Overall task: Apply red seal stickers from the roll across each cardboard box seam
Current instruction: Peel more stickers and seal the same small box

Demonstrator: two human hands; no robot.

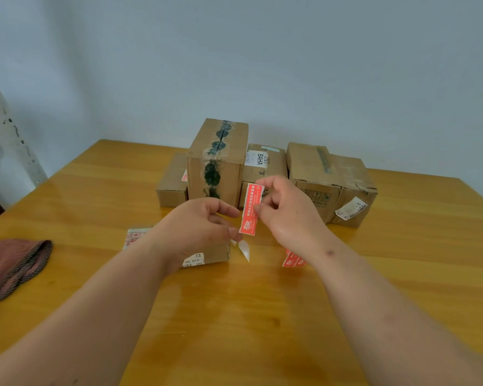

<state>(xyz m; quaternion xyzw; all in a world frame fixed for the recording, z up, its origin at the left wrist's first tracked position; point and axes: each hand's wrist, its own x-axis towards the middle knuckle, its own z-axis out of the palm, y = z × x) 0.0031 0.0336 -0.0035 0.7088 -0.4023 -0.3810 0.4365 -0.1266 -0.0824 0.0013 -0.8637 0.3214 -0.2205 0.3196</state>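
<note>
Where the wooden table runs toward the camera, a broad bare stretch is seen between the two forearms, and further open surface is seen along the left and right edges. The far edge is occupied by a row of cardboard boxes: a tall box with dark tape over its seam, a low box to its left, a labelled box behind the raised sticker, and a wide crumpled box at the right. A smaller box lies near the middle, largely hidden beneath the left wrist. A folded reddish cloth rests at the left edge. Both hands are raised above the table in front of the row. The red seal sticker is held upright between them: its upper part is pinched by the curled fingers of the right hand, and its lower corner is pinched by the left hand. White backing paper hangs below. More red stickers are seen under the right wrist.
</note>
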